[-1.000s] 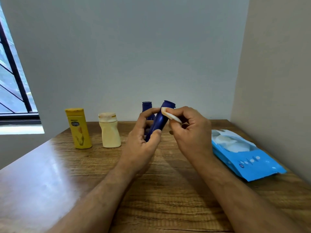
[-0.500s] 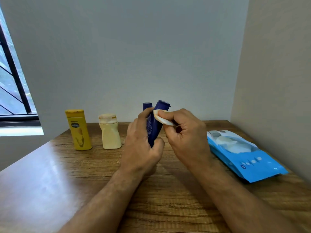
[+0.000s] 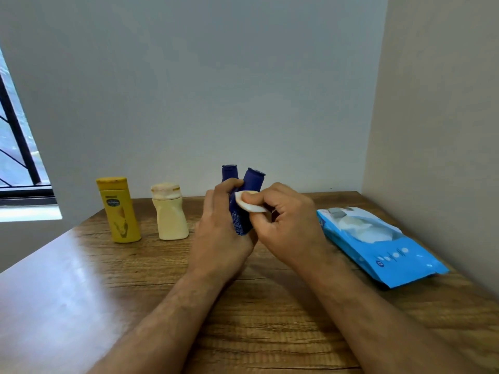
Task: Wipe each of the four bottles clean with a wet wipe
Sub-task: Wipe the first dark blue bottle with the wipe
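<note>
My left hand (image 3: pixel 220 233) grips a dark blue bottle (image 3: pixel 247 201) above the wooden table, its cap tilted slightly to the right. My right hand (image 3: pixel 286 222) pinches a folded white wet wipe (image 3: pixel 247 205) and presses it against the bottle's upper body. A second dark blue bottle (image 3: pixel 229 172) stands behind my left hand, mostly hidden. A yellow bottle (image 3: pixel 118 210) and a cream bottle (image 3: pixel 170 211) stand upright at the left.
A blue pack of wet wipes (image 3: pixel 378 242) lies open at the right, close to the beige side wall. The wooden table (image 3: pixel 256 319) meets the grey back wall. A window is at the far left.
The held blue bottle has turned more upright in my left hand, and my right hand has slid the wipe down from the cap onto the bottle's body.
</note>
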